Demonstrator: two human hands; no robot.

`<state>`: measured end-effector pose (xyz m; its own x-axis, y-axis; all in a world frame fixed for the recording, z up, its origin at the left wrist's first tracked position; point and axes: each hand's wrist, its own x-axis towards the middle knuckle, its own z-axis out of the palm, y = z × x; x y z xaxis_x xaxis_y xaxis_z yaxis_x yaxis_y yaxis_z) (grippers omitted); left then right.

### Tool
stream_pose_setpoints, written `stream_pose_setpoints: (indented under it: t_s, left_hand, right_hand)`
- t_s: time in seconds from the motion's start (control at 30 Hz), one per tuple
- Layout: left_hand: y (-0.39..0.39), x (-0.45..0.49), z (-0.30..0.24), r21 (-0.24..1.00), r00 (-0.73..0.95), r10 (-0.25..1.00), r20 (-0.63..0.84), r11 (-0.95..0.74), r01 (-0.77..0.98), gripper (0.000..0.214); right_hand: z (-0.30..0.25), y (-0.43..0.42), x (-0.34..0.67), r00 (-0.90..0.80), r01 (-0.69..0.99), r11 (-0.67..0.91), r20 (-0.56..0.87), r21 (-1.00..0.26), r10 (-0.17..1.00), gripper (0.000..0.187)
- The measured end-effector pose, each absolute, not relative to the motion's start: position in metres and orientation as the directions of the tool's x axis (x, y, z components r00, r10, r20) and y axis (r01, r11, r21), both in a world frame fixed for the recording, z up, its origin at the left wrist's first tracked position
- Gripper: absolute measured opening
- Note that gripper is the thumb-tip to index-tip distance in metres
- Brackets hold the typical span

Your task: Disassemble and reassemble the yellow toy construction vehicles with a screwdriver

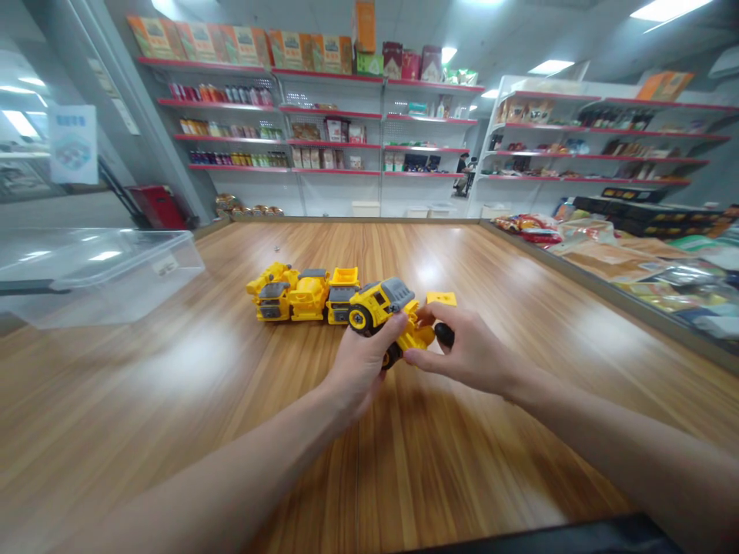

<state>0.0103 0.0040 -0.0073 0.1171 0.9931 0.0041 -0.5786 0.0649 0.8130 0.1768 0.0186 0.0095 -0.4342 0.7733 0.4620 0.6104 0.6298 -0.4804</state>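
My left hand [366, 358] is wrapped round a yellow and grey toy construction truck [381, 298] with black wheels and yellow hubs, tilted above the table. My right hand [470, 342] has its thumb and fingers closed on the yellow front part [416, 332] of the same truck. Under the right palm shows a black rounded piece [444, 334]; I cannot tell what it belongs to. A flat yellow piece [442, 298] sticks out just beyond the right fingers. Left of the hands, several more yellow and grey toy vehicles [310, 295] stand close together in a row.
On the left stands a clear plastic bin [104, 269] at the edge of the wooden table [259, 431]. Packaged goods [629, 261] lie beyond the rim on the right. Stocked shelves [329, 111] line the back wall. A dark edge [577, 537] crosses the bottom right.
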Motion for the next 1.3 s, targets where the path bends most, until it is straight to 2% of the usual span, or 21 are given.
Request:
stream_pose_setpoints:
  t_s: [0.17,0.23,0.5,0.67,0.8,0.97,1.1,1.2,1.3]
  left_hand:
    - [0.004,0.01,-0.016,0.805,0.233,0.97,0.071,0.082,-0.587,0.059]
    - [0.005,0.009,-0.021,0.813,0.249,0.966,0.067,0.092,-0.575,0.06]
    - [-0.001,0.013,-0.019,0.81,0.121,0.989,-0.084,0.138,-0.569,0.064]
    - [0.0,0.015,-0.012,0.793,0.106,0.983,-0.147,0.181,-0.582,0.063]
    - [0.001,0.013,-0.012,0.761,0.148,0.971,-0.186,0.238,-0.603,0.056]
    - [0.002,0.01,-0.012,0.721,0.221,0.955,-0.197,0.293,-0.627,0.049]
    - [0.003,0.009,-0.012,0.695,0.343,0.902,-0.261,0.422,-0.581,0.049]
    - [0.004,0.009,-0.01,0.717,0.322,0.919,-0.229,0.383,-0.583,0.045]
    - [0.004,0.009,-0.008,0.753,0.302,0.937,-0.178,0.327,-0.571,0.042]
  right_hand:
    - [0.008,0.008,0.169,-0.358,0.637,0.564,0.446,-0.526,0.82,0.03]
    - [0.007,0.005,0.167,-0.331,0.658,0.539,0.44,-0.526,0.835,0.029]
    - [-0.001,0.002,0.165,-0.216,0.667,0.493,0.488,-0.559,0.846,0.03]
    - [-0.002,0.003,0.162,-0.192,0.656,0.488,0.498,-0.576,0.846,0.03]
    - [0.0,0.004,0.162,-0.193,0.637,0.504,0.513,-0.583,0.836,0.038]
    - [0.0,0.014,0.173,-0.355,0.545,0.644,0.548,-0.537,0.757,0.043]
    - [-0.003,0.019,0.179,-0.374,0.512,0.653,0.539,-0.558,0.754,0.047]
    - [-0.003,0.019,0.179,-0.347,0.501,0.608,0.501,-0.615,0.793,0.053]
    - [-0.001,0.019,0.178,-0.276,0.505,0.557,0.488,-0.659,0.828,0.042]
